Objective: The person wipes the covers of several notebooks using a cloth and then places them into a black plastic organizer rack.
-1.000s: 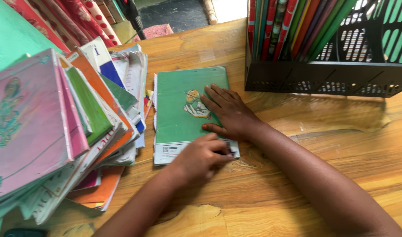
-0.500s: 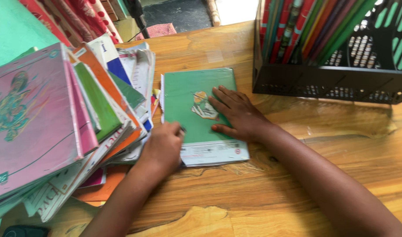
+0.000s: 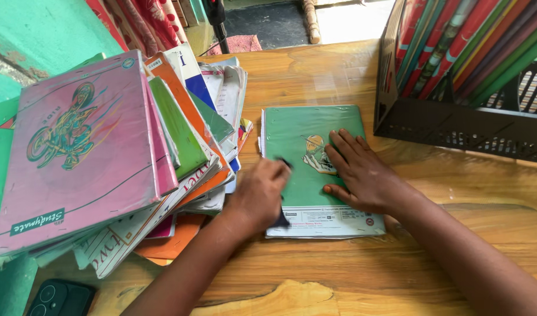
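Note:
A green notebook (image 3: 303,126) with a small picture on its cover lies flat on the wooden table (image 3: 350,275). My right hand (image 3: 362,175) rests palm down on the right half of the cover, fingers spread. Over the book's lower left part, my left hand (image 3: 260,193) is closed on a small dark cloth-like thing (image 3: 280,220), whose ends poke out above and below the fist. The white strip along the book's near edge shows between my two wrists.
A slumped pile of notebooks with a pink one (image 3: 81,146) on top fills the left side, touching the green book's left edge. A black file rack (image 3: 450,129) of upright coloured books stands at the right rear. A dark phone (image 3: 57,298) lies at the near left.
My left hand slid from the book's near right corner across to its left side and up the cover, carrying the dark thing. My right hand stayed flat on the book.

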